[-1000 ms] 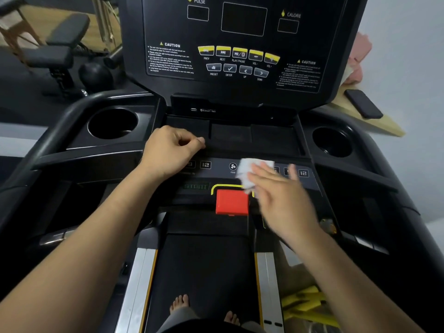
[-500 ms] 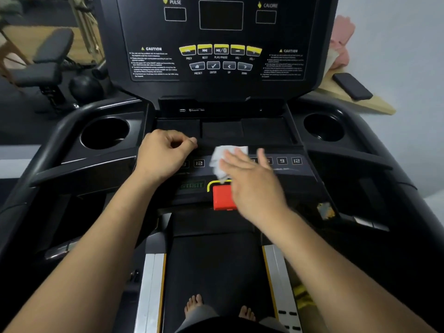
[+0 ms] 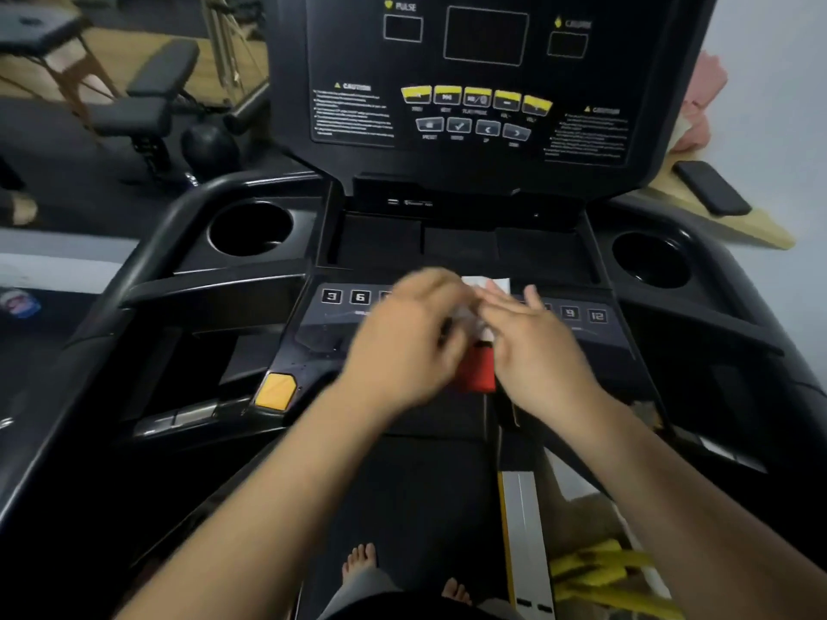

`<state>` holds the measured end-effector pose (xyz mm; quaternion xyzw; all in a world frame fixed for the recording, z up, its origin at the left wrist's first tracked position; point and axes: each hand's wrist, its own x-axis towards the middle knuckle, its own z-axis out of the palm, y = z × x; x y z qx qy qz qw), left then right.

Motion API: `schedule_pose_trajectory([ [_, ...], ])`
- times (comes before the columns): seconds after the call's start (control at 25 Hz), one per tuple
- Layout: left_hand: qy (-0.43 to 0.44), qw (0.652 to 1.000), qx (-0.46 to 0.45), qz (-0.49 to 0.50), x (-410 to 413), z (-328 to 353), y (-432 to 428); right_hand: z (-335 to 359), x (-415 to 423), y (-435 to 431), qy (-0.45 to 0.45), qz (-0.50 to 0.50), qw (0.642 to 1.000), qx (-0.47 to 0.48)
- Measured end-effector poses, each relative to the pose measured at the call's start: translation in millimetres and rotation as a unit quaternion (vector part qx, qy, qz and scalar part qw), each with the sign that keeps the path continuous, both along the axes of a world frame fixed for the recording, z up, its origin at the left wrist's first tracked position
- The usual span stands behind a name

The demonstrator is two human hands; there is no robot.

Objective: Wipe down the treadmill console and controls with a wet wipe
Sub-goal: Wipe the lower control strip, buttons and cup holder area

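Observation:
The black treadmill console (image 3: 488, 127) stands upright ahead, with yellow and grey keys and dark displays. Below it runs the control strip (image 3: 358, 297) of numbered buttons. The white wet wipe (image 3: 485, 284) sits over the middle of that strip, mostly covered by fingers. My left hand (image 3: 402, 337) has its fingers curled against the wipe from the left. My right hand (image 3: 532, 346) lies on it from the right, fingers stretched forward. Both hands are motion-blurred and touch each other. The red stop key (image 3: 476, 373) shows between the wrists.
Round cup holders sit at left (image 3: 250, 228) and right (image 3: 649, 259). A yellow pad (image 3: 275, 391) marks the left handle. A dark phone (image 3: 711, 187) lies on a wooden board at right. An exercise bench (image 3: 147, 96) stands at back left. My bare feet (image 3: 360, 559) are on the belt.
My left hand left the tray edge and moved right onto the wipe. The right hand with the wipe slid slightly left and up. The view shifted left.

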<state>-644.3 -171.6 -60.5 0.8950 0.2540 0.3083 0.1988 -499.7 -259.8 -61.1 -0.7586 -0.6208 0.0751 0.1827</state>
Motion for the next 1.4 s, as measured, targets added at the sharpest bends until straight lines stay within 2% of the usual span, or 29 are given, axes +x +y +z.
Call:
schedule_pose_trajectory([
  [0.08,0.033,0.998,-0.044,-0.005,2.2,-11.4,-20.3,3.8,-17.4,4.8,0.050,0.023,0.998,-0.012],
  [0.16,0.083,0.996,-0.011,0.037,-5.0,-22.7,-21.5,6.6,-7.8,-2.2,0.093,0.025,0.994,0.047],
  [0.24,0.157,0.981,0.074,0.082,-16.2,-24.9,-13.9,0.7,25.3,-11.7,0.059,-0.018,0.989,0.131],
  [0.28,0.192,0.971,0.090,0.107,-22.4,-24.0,-11.6,-4.4,42.4,-16.7,0.028,-0.054,0.988,0.139],
  [0.36,0.235,0.954,0.090,0.165,-35.7,-23.4,-10.9,-13.9,65.3,-23.7,-0.024,-0.113,0.988,0.103],
  [0.44,0.268,0.938,0.069,0.211,-45.2,-23.5,-14.3,-22.8,71.2,-25.0,-0.049,-0.124,0.988,0.080],
  [0.6,0.266,0.943,0.034,0.198,-32.5,-19.4,-23.8,-27.9,70.7,-22.9,-0.074,-0.120,0.986,0.087],
  [0.8,0.304,0.950,0.050,0.045,16.1,-19.8,-40.2,-30.7,72.9,-23.0,-0.086,-0.118,0.985,0.097],
  [0.88,0.309,0.948,0.059,0.056,7.6,-24.3,-38.2,-30.3,73.8,-23.5,-0.085,-0.119,0.984,0.101],
  [1.08,0.263,0.947,0.054,0.178,-61.1,-37.8,-5.2,-32.0,73.0,-23.9,-0.088,-0.119,0.982,0.114],
  [1.2,0.266,0.939,-0.009,0.219,-70.9,-34.2,18.0,-33.6,73.2,-22.2,-0.094,-0.121,0.981,0.119],
  [1.28,0.273,0.936,-0.011,0.223,-61.3,-29.2,16.7,-33.5,73.0,-22.4,-0.091,-0.123,0.981,0.121],
  [1.4,0.310,0.937,0.041,0.157,-48.6,-30.7,-10.7,-34.8,74.1,-22.4,-0.093,-0.123,0.981,0.120],
])
